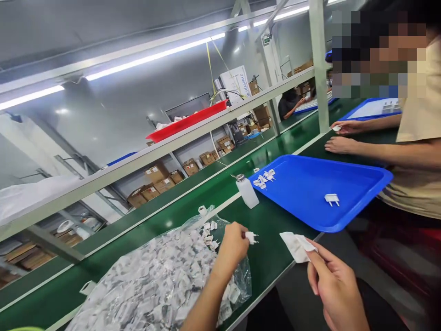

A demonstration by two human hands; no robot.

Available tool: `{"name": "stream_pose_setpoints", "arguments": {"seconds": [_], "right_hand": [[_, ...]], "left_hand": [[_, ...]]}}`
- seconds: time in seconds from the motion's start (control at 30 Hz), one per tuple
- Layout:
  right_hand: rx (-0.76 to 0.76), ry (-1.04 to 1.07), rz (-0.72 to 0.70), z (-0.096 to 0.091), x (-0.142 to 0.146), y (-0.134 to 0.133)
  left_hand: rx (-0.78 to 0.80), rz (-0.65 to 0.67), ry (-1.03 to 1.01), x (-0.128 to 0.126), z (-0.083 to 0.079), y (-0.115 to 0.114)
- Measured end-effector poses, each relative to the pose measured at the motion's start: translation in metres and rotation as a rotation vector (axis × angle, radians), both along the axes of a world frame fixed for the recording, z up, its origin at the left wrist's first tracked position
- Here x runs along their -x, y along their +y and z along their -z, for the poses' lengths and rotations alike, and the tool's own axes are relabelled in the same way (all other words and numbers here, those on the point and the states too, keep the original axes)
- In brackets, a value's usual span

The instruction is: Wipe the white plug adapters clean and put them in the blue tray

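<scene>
Between the fingers of my left hand (234, 242) is a small white plug adapter (251, 237), its two pins pointing right. The hand is just above the right edge of a clear plastic bag heaped with white plug parts (165, 271). My right hand (336, 280) pinches a folded white cloth or tissue (296, 246) near the table's front edge, apart from the left hand. Ahead of it, a blue tray (296, 184) has a cluster of white plug adapters (264, 178) at its left end and a single plug adapter (332, 199) near its right side.
A white pump bottle (247, 192) stands against the tray's left side. One loose white part (88, 288) lies left of the bag. A co-worker (413, 151) sits at the right, hands on the green table. Above the line, a shelf rail (193, 131) bears a red tray (189, 122).
</scene>
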State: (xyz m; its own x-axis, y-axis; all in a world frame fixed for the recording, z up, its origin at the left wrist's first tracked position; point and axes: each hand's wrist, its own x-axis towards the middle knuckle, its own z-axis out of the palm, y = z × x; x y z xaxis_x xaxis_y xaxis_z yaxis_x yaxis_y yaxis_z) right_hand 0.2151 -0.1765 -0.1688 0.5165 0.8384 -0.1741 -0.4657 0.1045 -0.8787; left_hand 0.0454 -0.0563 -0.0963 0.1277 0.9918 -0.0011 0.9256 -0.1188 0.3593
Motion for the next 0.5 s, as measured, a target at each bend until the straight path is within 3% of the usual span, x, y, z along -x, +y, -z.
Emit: {"name": "stream_pose_setpoints", "arguments": {"seconds": [0.13, 0.3, 0.43, 0.5], "right_hand": [[0.038, -0.063, -0.045, 0.006, -0.010, 0.007], [0.080, -0.147, -0.049, 0.011, -0.020, 0.011], [0.102, -0.449, -0.002, 0.014, -0.018, 0.013], [0.040, -0.624, -0.084, 0.013, -0.014, 0.013]], "left_hand": [[0.021, 0.070, -0.088, -0.021, 0.016, -0.029], [-0.020, 0.108, -0.188, -0.012, 0.025, -0.048], [-0.037, 0.161, -0.379, -0.004, 0.040, -0.054], [-0.052, 0.200, -0.413, -0.006, 0.048, -0.055]]}}
